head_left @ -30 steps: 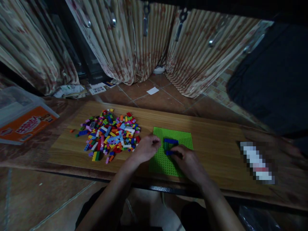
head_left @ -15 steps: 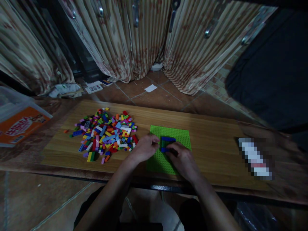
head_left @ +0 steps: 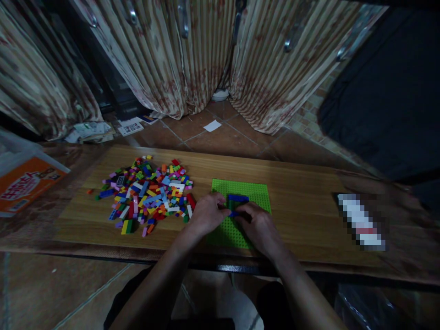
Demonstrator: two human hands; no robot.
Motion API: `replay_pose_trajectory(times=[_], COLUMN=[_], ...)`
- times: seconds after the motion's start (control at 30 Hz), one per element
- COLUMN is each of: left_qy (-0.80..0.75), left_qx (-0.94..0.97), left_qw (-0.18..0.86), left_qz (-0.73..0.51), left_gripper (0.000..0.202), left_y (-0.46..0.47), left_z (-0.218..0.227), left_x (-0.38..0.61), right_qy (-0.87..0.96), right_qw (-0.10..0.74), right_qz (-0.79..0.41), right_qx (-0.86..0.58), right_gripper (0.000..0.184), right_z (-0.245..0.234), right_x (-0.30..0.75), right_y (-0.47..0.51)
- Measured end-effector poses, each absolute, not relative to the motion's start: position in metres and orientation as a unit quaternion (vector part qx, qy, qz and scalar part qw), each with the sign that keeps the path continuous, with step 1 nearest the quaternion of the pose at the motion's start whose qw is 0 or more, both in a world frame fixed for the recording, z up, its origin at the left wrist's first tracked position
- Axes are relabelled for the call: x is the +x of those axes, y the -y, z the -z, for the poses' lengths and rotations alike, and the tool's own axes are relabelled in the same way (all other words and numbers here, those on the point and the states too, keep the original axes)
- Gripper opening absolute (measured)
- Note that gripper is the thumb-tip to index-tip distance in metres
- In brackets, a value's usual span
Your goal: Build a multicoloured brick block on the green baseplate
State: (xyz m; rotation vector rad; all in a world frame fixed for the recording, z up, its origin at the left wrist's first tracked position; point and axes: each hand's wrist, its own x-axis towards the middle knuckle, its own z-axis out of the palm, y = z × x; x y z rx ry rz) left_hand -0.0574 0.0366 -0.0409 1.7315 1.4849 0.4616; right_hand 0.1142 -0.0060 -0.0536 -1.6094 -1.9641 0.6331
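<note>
A bright green studded baseplate [head_left: 256,190] lies on the wooden board in front of me. On it is a small arrangement of toy bricks: a long blue brick [head_left: 239,198] at the back, dark green [head_left: 233,205] beside it, and another blue brick [head_left: 233,214] at the near side. My left hand [head_left: 208,213] has thumb and fingertips closed at the near blue brick's left end. From the right, my right hand [head_left: 259,224] pinches the same brick, its fingers hiding that end.
Left of the baseplate spreads a pile of mixed loose bricks [head_left: 151,192]. A plastic tub with an orange label [head_left: 27,183] stands at the far left. A blurred-out flat object [head_left: 360,222] lies at the right of the wooden board [head_left: 302,197]. Curtains [head_left: 206,59] hang beyond.
My left hand has come in to the near blue brick's left end, where a gap showed before. My right hand keeps its pinch. The whole view has shifted slightly.
</note>
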Motion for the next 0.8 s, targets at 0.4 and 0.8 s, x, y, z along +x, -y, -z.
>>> replay_pose_trajectory(times=[0.4,0.8], left_qy=[-0.640,-0.646], left_qx=[0.664,0.666], left_qw=[0.352,0.347], left_qz=[-0.159,-0.138], left_gripper=[0.020,0.014], left_y=[-0.0340,-0.0385], left_z=[0.0412,0.0435], left_x=[-0.0485,-0.0465], right_qy=[0.708,0.701], right_qw=[0.276,0.262], right_qz=[-0.243,-0.248], right_qx=[-0.603,-0.616], right_gripper=[0.013,0.014], right_z=[0.0549,0.0581], right_x=[0.1142,0.1123], right_y=[0.0049,-0.0007])
